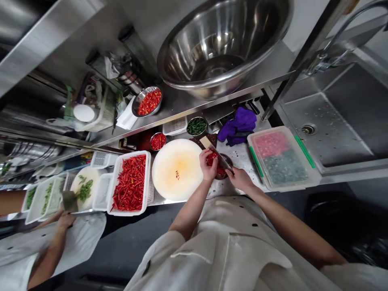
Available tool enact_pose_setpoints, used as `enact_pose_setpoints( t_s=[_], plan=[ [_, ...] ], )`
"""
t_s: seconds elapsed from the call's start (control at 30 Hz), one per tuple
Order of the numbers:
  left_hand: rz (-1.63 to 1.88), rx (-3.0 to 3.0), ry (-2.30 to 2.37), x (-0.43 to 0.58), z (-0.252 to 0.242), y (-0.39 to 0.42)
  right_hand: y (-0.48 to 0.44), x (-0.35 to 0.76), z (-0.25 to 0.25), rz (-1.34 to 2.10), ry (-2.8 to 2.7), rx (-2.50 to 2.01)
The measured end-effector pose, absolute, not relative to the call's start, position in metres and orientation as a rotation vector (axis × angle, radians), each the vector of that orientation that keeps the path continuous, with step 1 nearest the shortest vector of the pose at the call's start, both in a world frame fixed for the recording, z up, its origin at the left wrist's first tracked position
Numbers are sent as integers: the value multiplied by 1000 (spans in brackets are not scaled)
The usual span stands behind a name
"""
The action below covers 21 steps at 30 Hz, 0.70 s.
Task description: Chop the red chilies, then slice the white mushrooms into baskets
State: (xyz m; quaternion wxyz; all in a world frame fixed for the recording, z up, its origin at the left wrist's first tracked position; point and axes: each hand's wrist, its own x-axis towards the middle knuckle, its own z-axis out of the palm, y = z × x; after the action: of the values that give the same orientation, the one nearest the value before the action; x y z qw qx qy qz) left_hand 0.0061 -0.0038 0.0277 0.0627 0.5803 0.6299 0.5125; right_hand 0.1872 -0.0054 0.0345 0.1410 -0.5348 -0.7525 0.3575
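My right hand (241, 180) is closed round the handle of a cleaver (223, 160), whose blade slants up to the left. Red chillies (211, 158) lie between the blade and the curled fingers of my left hand (208, 166). Both hands are over a bowl (229, 160) that has red pieces in it and is partly hidden by them. Left of my hands lies a round white cutting board (169, 169) with a few red scraps on it. A white basket (149, 178) full of whole red chillies stands beyond the board.
Green chillies fill a small bowl (197, 126) at the back; near it is a purple cloth (239, 124). A lidded box (285, 157) stands right, before the sink (336, 121). A large steel bowl (224, 44) sits on the shelf. A co-worker's hand (65, 220) is far left.
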Motion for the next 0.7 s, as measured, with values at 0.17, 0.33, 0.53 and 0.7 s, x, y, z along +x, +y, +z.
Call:
enact_pose_setpoints(
  t_s=[0.17,0.33,0.53,0.7],
  plan=[
    [1435,1636,1810,-5,11,-21,2,208,19,1008,-2147,-1560],
    [1295,1367,1838,-56,15,-44,3,232,14,1319,-1789,-1454],
    [1247,938,2465,-157,29,-97,-17,244,12,1871,-1209,-1256],
    [948,960,2764,-186,23,-114,-34,249,2,1963,-1125,-1271]
  ],
)
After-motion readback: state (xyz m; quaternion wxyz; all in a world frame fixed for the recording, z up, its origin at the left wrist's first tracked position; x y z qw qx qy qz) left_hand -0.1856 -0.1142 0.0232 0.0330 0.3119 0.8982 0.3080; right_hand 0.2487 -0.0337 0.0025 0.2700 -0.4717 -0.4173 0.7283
